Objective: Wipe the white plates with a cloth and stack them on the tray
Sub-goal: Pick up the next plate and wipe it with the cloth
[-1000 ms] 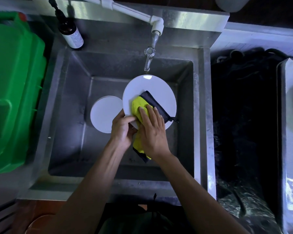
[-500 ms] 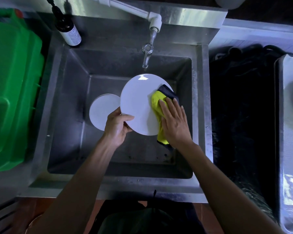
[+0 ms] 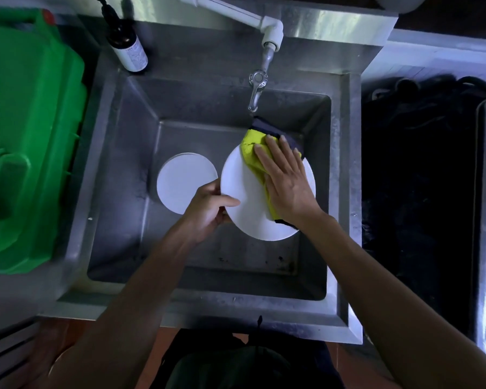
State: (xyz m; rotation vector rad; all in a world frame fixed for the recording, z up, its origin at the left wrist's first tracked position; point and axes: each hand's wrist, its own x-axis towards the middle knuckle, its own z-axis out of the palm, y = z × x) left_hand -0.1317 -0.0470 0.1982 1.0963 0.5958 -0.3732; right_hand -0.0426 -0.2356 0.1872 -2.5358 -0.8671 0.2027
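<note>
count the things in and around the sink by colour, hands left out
white: 2, plate being wiped, stack of unclear depth
yellow: 1, cloth
green: 1, bin
dark: 1, bottle
total: 5

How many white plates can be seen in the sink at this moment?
2. One plate is held over the sink by the left hand, under the cloth. The other plate lies on the sink floor to its left; it may be a stack hiding more.

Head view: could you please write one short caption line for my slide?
Over a steel sink, the left hand holds a white plate while the right hand presses a yellow cloth on it.
</note>
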